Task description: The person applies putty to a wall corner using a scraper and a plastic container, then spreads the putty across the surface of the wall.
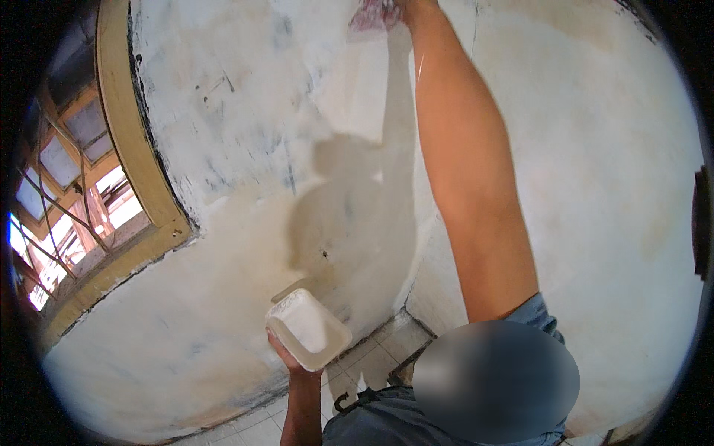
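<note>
My left hand [285, 354] grips a white rectangular plastic tub [327, 354] from its left side and below. White paint [303, 321], or a similar white substance, lies inside the tilted tub. High at the top edge, my right hand [408, 7] is only partly visible at the end of its raised arm. In it is a pinkish-red thing [375, 15] smeared with white, at the wall; its kind cannot be made out. The patchy white wall [245, 238] fills the space behind both hands, with my shadow across it.
On the left, a yellow-brown window frame [119, 97] surrounds wooden panes and bent metal bars [82, 186]. Another pale wall [595, 223] meets the first at a corner, right of centre. Grey floor tiles [383, 357] show below. A dark object [700, 223] sits at the right rim.
</note>
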Motion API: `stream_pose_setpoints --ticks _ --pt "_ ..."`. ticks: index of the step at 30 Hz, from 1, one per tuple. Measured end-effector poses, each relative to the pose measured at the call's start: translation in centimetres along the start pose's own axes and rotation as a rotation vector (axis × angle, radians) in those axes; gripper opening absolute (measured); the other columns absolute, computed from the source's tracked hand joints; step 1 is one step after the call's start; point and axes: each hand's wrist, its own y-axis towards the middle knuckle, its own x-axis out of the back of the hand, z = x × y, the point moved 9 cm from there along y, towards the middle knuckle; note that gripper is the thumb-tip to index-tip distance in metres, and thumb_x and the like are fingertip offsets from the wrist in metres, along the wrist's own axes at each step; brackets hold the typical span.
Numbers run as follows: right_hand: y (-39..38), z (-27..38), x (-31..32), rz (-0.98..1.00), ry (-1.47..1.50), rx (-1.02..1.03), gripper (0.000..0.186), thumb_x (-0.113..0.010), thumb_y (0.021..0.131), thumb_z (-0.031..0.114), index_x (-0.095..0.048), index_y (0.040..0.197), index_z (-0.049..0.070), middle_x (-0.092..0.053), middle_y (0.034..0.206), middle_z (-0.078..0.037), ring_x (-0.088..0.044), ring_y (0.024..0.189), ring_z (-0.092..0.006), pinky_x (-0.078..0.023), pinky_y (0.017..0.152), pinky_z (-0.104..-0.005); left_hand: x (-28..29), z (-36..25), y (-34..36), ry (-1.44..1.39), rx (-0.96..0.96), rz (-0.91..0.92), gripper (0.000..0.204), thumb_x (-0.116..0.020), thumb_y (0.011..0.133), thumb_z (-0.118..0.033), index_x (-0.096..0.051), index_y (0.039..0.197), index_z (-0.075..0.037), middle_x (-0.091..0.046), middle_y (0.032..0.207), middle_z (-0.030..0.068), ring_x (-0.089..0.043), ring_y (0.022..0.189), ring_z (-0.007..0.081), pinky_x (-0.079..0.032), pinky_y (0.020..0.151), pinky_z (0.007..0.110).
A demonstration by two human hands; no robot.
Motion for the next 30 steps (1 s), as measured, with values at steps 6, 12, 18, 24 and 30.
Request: stream_pose_setpoints --ticks 6,12,18,24,30 --pt "7.9 6.8 1.8 0.335 0.445 0.088 0.015 -0.058 0.080 0.016 -0.064 0.078 0.002 -0.060 0.068 -0.012 -0.062 0.062 -0.0275 -0.052 0.057 -0.0411 -0.4 -0.6 0.0 -0.067 -0.006 -0.035 0.070 -0.030 0.092 -0.068 -0.042 0.139 -0.018 -0.053 0.133 0.0084 -0.055 0.117 0.0319 -0.047 0.096 0.050" --pt "-8.7 -2.7 8.2 0.091 0.318 0.154 0.017 -0.063 0.072 0.013 -0.053 0.062 0.005 -0.049 0.059 -0.004 -0.038 0.046 -0.0114 -0.028 0.040 -0.0303 -0.1 -1.1 0.9 0.044 -0.024 0.022 0.070 -0.031 0.092 -0.067 -0.043 0.138 -0.016 -0.054 0.132 0.0091 -0.056 0.116 0.0304 -0.048 0.096 0.049" --pt "-18.7 -14.4 5.1 0.040 0.296 -0.076 0.016 -0.059 0.075 0.012 -0.051 0.064 0.004 -0.048 0.057 -0.002 -0.041 0.045 -0.0099 -0.031 0.040 -0.0292 0.8 0.9 2.1 -0.051 0.089 -0.041 0.067 -0.033 0.093 -0.064 -0.043 0.138 -0.015 -0.055 0.130 0.0092 -0.058 0.112 0.0299 -0.049 0.093 0.047" --pt "-16.7 -11.2 1.0 -0.038 0.206 -0.019 0.024 -0.061 0.073 0.014 -0.050 0.062 -0.003 -0.052 0.059 -0.008 -0.047 0.052 -0.0145 -0.037 0.046 -0.0325 -0.5 0.3 0.5 -0.048 0.065 -0.007 0.066 -0.034 0.093 -0.063 -0.044 0.138 -0.016 -0.054 0.130 0.0090 -0.056 0.114 0.0294 -0.050 0.093 0.047" --pt "-10.0 -1.8 -2.9 0.000 0.349 -0.116 0.023 -0.069 0.073 0.018 -0.057 0.068 -0.001 -0.054 0.066 -0.006 -0.048 0.057 -0.0161 -0.042 0.052 -0.0329 0.8 -2.7 -1.4 -0.112 0.000 -0.066 0.068 -0.034 0.092 -0.066 -0.044 0.137 -0.016 -0.054 0.130 0.0081 -0.056 0.115 0.0292 -0.049 0.094 0.048"
